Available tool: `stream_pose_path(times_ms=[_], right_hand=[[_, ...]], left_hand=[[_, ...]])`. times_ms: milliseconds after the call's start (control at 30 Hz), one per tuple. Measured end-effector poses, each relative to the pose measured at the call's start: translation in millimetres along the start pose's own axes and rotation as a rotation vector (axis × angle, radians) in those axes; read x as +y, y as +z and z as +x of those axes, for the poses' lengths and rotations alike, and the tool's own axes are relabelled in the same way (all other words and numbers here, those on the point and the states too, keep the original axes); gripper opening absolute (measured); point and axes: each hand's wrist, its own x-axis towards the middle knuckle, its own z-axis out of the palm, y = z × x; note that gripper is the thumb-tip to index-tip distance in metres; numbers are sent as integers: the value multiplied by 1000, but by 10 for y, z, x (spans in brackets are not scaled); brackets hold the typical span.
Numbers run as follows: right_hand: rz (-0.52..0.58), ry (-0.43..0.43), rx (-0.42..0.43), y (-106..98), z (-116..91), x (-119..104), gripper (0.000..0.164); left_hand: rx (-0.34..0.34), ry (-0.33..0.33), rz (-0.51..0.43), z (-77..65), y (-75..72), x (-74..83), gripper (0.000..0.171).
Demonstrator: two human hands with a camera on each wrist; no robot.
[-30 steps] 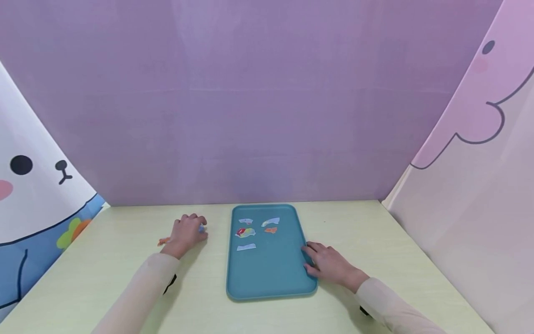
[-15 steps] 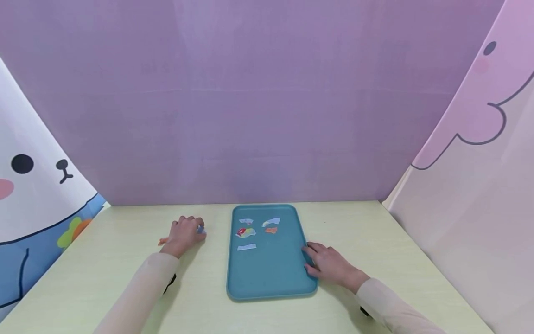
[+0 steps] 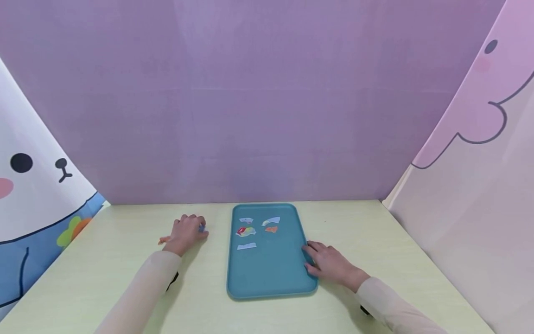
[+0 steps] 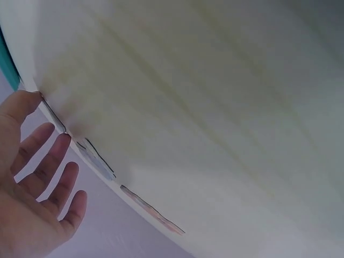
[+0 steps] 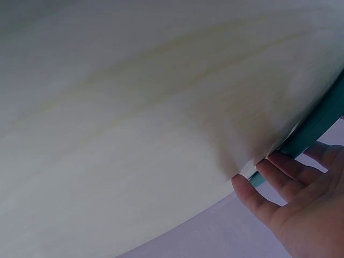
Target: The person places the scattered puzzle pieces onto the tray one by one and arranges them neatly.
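Observation:
On the table to the left, my left hand [image 3: 187, 234] is down over a bluish scrap of torn paper [image 3: 202, 228], its thumb and a finger at either end of it. The left wrist view shows this scrap [image 4: 54, 115] flat on the tabletop between the fingertips. Close by lie another bluish scrap [image 4: 98, 159] and an orange-pink one [image 4: 153, 210], which partly shows beside the wrist. My right hand [image 3: 331, 265] rests against the right rim of a teal tray [image 3: 271, 278], fingers loosely spread.
Several torn printed paper scraps lie in the tray's far half, among them a red-yellow one [image 3: 245, 231], an orange one [image 3: 271, 229] and a pale strip [image 3: 247, 246]. A purple backdrop [image 3: 267, 116] stands behind the pale table [image 3: 350, 222], with printed panels at both sides.
My left hand shifts very slightly, first left and then back right, staying over the bluish scrap. The right hand and the tray hold still.

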Motion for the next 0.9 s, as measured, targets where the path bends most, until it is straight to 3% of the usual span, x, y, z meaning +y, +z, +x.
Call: stream_pose_path(times_ms=[333,900], right_hand=[[5,3,-2,-10,0,7,46],[4,0,-1,3,-2,2,47]], left_hand=[[-11,-17,5,28,-10,20,26],[-26,-39,-121,21,4,-28,28]])
